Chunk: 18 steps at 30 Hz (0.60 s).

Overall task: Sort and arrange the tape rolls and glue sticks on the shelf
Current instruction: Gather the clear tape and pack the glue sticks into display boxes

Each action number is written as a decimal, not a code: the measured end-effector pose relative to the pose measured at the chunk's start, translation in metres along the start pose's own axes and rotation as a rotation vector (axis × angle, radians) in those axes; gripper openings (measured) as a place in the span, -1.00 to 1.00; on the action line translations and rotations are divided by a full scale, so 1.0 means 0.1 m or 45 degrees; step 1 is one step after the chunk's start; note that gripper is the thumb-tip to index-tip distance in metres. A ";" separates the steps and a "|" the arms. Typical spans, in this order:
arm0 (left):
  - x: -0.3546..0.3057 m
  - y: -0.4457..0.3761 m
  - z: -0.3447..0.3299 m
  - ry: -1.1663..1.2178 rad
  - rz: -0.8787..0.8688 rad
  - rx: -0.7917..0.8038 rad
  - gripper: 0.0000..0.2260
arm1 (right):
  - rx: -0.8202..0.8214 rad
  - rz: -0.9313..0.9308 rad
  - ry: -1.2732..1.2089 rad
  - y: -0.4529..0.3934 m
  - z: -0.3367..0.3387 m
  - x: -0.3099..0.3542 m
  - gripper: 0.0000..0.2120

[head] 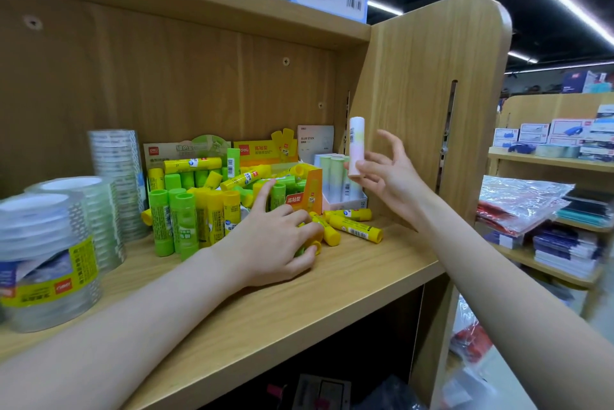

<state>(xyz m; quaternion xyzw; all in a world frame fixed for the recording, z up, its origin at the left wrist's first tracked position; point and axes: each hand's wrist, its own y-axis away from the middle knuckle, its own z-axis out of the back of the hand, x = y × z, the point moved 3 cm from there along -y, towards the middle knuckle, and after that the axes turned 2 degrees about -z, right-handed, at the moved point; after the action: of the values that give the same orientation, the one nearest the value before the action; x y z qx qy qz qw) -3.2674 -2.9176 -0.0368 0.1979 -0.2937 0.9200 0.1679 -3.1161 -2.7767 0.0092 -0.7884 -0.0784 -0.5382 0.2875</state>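
The wooden shelf carries the stock under inspection. At the left stand stacks of clear tape rolls, the nearest bearing a yellow and blue label; a taller stack stands farther back.

At the centre, a group of green and yellow glue sticks stands upright, near the front of the shelf. Behind them, open yellow and orange cardboard display boxes hold more glue sticks, some upright, some lying across the others. To the right of these, a small white box holds pastel green and blue glue sticks standing on end. Three loose yellow glue sticks lie flat on the shelf in front of that box.

The left hand rests on the shelf, fingers curled around a yellow-capped glue stick lying there, forefinger extended toward the boxes.

The right hand is raised beside the shelf's right side panel. It pinches the lower end of an upright pastel pink and yellow glue stick above the white box, the other fingers spread.
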 end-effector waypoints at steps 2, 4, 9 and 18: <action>0.00 0.00 0.00 -0.009 -0.003 -0.002 -0.51 | 0.032 0.056 0.165 0.00 -0.05 0.02 -0.33; 0.01 0.00 0.00 -0.001 -0.008 0.000 -0.49 | 0.054 0.118 0.359 -0.01 -0.11 0.03 -0.39; 0.00 0.00 -0.01 -0.007 -0.016 0.000 -0.47 | -0.046 0.258 0.804 -0.04 -0.15 0.07 -0.34; -0.01 -0.01 0.00 -0.001 -0.021 -0.034 -0.54 | 0.037 0.482 0.925 -0.08 -0.11 -0.07 -0.53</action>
<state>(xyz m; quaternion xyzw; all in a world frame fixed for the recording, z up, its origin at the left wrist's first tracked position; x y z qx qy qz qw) -3.2666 -2.9172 -0.0370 0.1982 -0.3046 0.9145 0.1779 -3.1312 -2.7749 0.0092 -0.5433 0.1668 -0.7181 0.4016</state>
